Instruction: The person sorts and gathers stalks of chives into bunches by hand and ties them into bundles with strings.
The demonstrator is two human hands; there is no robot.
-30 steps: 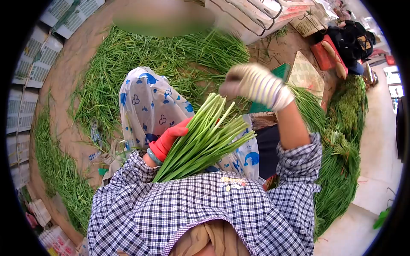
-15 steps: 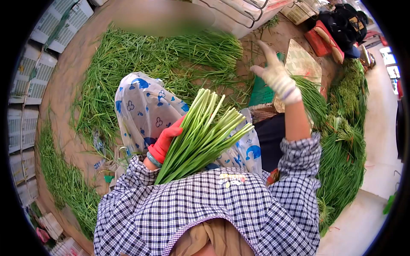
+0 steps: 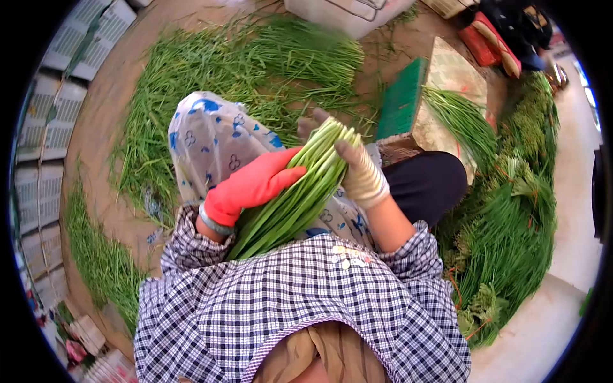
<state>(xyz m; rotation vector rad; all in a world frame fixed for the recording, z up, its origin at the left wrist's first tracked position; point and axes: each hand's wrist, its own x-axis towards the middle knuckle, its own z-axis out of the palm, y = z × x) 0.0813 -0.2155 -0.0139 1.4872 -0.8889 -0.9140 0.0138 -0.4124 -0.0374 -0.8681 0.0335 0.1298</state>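
A bunch of long green stalks (image 3: 287,198) with pale ends lies slantwise across my lap, those ends pointing up and to the right. My left hand (image 3: 252,185), in a red glove, is wrapped round its middle. My right hand (image 3: 357,169), in a white striped glove, cups the pale ends from the right and behind; its thumb is at their right side and some fingertips show beyond them. Whether the right fingers press firmly cannot be made out. Under the bunch, a whale-print plastic cover (image 3: 217,140) lies over my leg.
Loose green stalks (image 3: 191,83) are spread on the floor ahead. A green-sided block (image 3: 402,99) with a patterned board (image 3: 453,76) carries more stalks (image 3: 466,118). Tied bundles (image 3: 511,236) are heaped at the right. White crates (image 3: 48,121) line the left; a white tub (image 3: 351,16) stands ahead.
My right hand has come down and left from the raised, spread position to the pale ends. The fanned bunch is now gathered closer together, and my left hand has shifted up along it.
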